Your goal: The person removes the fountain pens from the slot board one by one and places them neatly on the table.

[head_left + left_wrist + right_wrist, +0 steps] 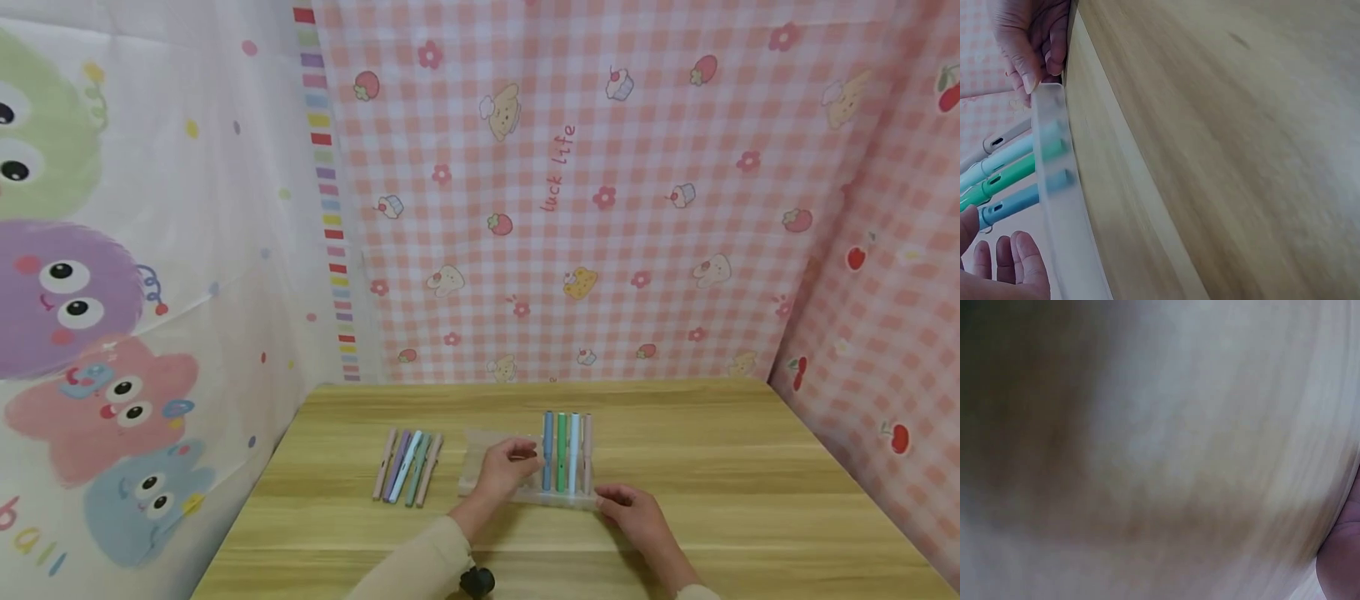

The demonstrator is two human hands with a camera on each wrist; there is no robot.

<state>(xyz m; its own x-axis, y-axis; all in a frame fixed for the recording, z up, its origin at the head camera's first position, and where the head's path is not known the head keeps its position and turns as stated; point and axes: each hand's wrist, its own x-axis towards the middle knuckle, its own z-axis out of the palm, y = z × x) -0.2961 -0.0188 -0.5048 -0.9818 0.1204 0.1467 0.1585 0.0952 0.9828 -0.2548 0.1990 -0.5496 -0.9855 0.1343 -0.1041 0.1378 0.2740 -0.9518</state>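
Pens (561, 467), slim and smooth-barrelled, sit side by side with their ends inside the lip of your translucent plastic case (573, 502) on the wood-grain worktop (750, 533), so filling it looks like the step in hand. Your right hand (636, 512) pinches the case's near right corner; your left hand (504, 468), relaxed beside the blue pen (548, 450), grips nothing, though I cannot tell whether its thumb touches the barrel. The next move likely calls for a light fingertip pick from the five loose pens (406, 467) lying to the left.
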